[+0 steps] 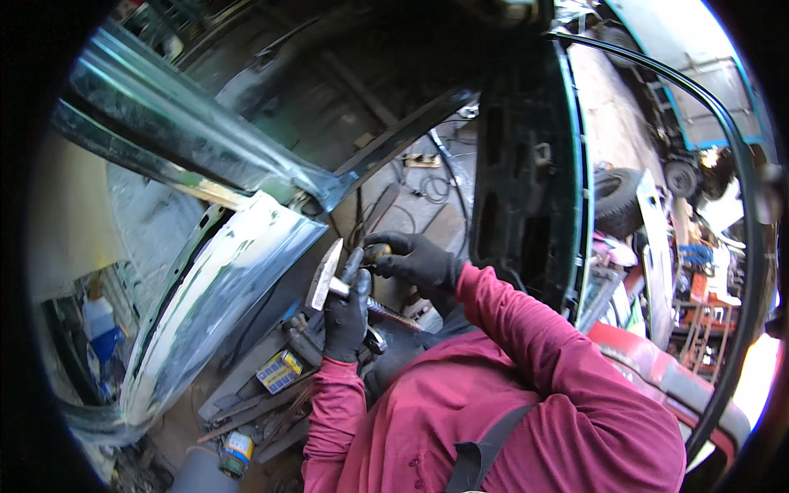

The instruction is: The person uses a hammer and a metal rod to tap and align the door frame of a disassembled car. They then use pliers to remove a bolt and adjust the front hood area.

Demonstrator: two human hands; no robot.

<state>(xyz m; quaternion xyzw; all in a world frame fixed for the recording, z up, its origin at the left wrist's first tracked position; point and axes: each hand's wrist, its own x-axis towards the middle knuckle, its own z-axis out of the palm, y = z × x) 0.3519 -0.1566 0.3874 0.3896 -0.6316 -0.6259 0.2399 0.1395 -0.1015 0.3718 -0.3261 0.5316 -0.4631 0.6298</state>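
Note:
My left hand [346,319], in a dark glove, is closed around a hammer with a worn silver head [324,275] and at least one dark tool [353,263] standing up from the fingers. My right hand [419,264], also gloved, has its fingers curled at the top of that dark tool, around a small yellowish rounded piece [380,252]; I cannot make out exactly what it is. Both hands are close together beside a vehicle body panel [205,296] with white filler on it, below a bare metal pillar [189,123].
A dark door [526,164] stands open on the right, with a black curved seal [699,86], tyres [616,197] and a red panel [641,370] beyond. Cables [436,189] lie on the floor ahead. Tools and a yellow box [278,370] are piled below my hands.

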